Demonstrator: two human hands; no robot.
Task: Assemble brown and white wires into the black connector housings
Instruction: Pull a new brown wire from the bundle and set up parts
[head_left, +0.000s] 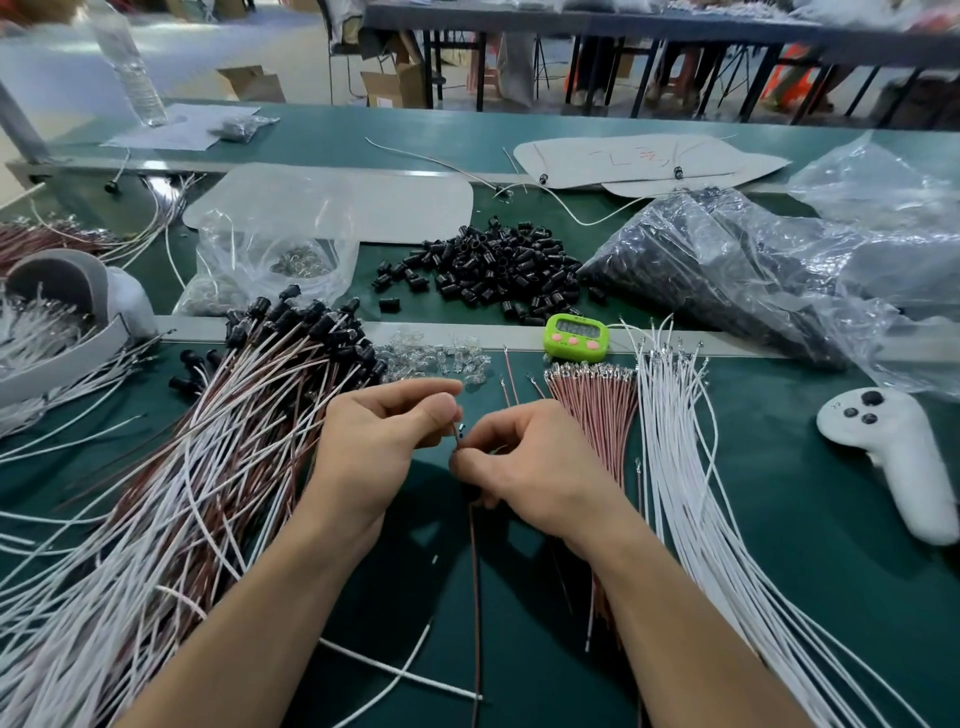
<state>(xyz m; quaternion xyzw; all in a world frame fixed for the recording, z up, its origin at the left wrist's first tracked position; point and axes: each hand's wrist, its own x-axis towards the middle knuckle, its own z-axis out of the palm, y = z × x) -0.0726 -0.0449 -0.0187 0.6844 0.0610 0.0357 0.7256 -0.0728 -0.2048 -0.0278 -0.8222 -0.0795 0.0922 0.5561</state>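
Obs: Nearest us in the head view, the brown wire (475, 597) comes in at the bottom edge between our forearms and runs almost straight away from us to the hands.

Chk: Grip on it?

Obs: Left hand (374, 441): fingers curled, thumb and forefinger pinching the wire's far end, where a small metal terminal (460, 428) shows. Right hand (524, 462): also curled, its thumb tip pinching the same wire just below the left pinch. Both are narrow grips, and neither hand is free.

Chk: Do we have a housing in hand?

Obs: We note a dark shape (470, 493) under the right thumb, on the wire's line. We judge it to be a black housing, but it is mostly hidden, so we cannot confirm.

Chk: Which relation governs the coming move?

Obs: The wire's long axis lies near-to-far, with the terminal at the far end. If the dark shape is a housing, it sits on the near side of the terminal and against the right hand, so that hand is the nearer one. We judge seating will need terminal and cavity lined up along this axis.

Chk: Stock?

Obs: The loose housings (493, 270) are heaped well beyond the hands. The brown bundle (597, 400) lies just right of the right hand, with the white wires (675, 467) beyond it. The finished assemblies (234, 415) lie to the left on the green mat (779, 519).
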